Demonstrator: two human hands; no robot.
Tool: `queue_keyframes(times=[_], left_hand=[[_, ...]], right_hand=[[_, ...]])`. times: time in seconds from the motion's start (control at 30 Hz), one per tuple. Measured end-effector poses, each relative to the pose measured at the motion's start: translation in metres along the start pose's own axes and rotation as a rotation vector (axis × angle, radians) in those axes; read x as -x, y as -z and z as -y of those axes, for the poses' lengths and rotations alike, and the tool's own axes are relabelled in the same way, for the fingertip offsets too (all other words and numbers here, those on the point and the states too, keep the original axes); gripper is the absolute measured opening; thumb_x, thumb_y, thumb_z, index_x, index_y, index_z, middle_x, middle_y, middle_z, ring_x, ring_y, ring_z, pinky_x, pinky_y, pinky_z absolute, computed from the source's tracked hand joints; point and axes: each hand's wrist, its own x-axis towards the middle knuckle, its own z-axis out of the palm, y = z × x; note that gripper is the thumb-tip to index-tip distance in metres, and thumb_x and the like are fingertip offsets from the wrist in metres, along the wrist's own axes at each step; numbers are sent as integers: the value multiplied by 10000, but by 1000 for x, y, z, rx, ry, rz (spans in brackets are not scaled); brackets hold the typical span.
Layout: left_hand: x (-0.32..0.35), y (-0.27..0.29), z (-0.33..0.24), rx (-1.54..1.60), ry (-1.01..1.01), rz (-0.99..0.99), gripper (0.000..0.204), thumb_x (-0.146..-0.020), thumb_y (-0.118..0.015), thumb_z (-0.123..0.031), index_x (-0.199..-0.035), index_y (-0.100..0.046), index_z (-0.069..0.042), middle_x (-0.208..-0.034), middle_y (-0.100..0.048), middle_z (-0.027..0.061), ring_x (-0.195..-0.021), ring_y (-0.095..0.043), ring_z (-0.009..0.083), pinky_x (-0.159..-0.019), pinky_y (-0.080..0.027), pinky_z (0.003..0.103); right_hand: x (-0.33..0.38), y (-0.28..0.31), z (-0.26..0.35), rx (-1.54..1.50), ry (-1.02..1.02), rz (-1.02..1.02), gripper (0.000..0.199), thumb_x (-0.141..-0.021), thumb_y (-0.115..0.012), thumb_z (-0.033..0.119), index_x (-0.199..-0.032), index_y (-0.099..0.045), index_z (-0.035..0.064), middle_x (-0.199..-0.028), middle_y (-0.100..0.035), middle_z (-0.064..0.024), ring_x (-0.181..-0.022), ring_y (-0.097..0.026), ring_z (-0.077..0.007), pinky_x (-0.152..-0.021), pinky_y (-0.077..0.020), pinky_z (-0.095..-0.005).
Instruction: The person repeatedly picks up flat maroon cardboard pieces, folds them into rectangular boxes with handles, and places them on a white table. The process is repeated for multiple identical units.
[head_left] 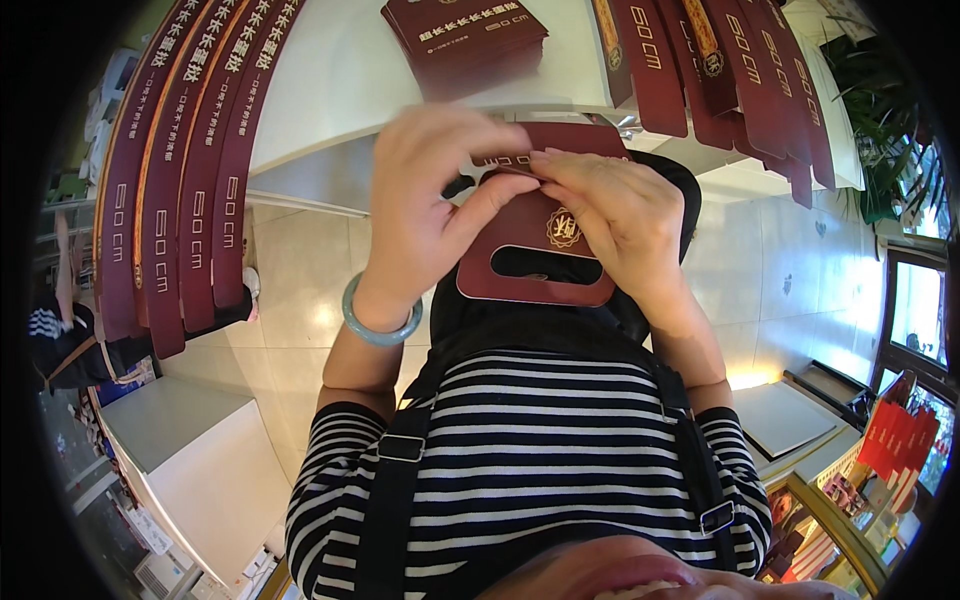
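A maroon cardboard carton [512,228] with a gold round emblem and an oval handle cutout lies over my lap, close to the counter's near edge. My right hand [628,208] has its fingers and thumb pressed together on a fold across the middle of the carton. On the other side, my left hand [425,190], with a pale bangle at the wrist, curls over the same fold. Its thumb lies against the card by the right fingertips, while its other fingers are blurred. The far panel of the carton is partly hidden behind both hands.
A stack of flat maroon cards [470,50] lies on the white counter [330,90]. Long maroon boxes [170,200] overhang its left side, and more maroon boxes [710,70] fill the right. A white cabinet [210,470] stands low at the left, with a plant [885,110] at far right.
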Motion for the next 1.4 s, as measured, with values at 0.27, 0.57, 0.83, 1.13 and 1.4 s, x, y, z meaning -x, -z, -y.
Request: queue_keyframes(times=[0.27, 0.57, 0.83, 1.13, 1.4], left_hand=[[11, 12, 13, 364, 339, -19, 51, -815, -772, 7, -808, -726, -16, -761, -664, 28, -703, -552, 142, -692, -425, 276], [62, -29, 30, 1157, 744, -57, 875, -758, -847, 44, -1492, -377, -32, -1461, -517, 130, -1323, -521, 219, -1107, -432, 395], [60, -35, 28, 857, 654, -264, 336, -831, -785, 58, -1136, -658, 0, -1090, -737, 94, -947, -697, 151, -894, -554, 314], [55, -28, 30, 953, 666, -158, 274, -819, -813, 17, -1078, -724, 13, -1046, -751, 82, -928, -688, 136, -866, -552, 289], [52, -23, 45, 1064, 582, -71, 273, -815, -806, 32, -1074, -720, 22, -1031, -750, 81, -930, -694, 140, -860, -565, 287]], right_hand=[[21, 21, -22, -49, -260, -46, 87, -890, -740, 90, -921, -736, 8, -825, -727, -88, -680, -657, -220, -663, -520, -280], [61, -24, -38, -936, -755, -229, 178, -1012, -634, 131, -1059, -693, -31, -951, -706, -10, -894, -605, -67, -837, -480, -241], [31, 38, -32, -954, -695, -81, 293, -845, -835, 158, -1040, -678, 5, -893, -674, -10, -779, -597, -110, -765, -474, -253], [28, 26, -36, -513, -564, -96, 224, -800, -828, -28, -737, -616, 8, -684, -522, 69, -631, -426, -29, -585, -366, -197], [20, 31, -40, -603, -538, -68, 258, -808, -809, -57, -707, -581, 10, -692, -538, 61, -632, -445, -32, -583, -378, -199]])
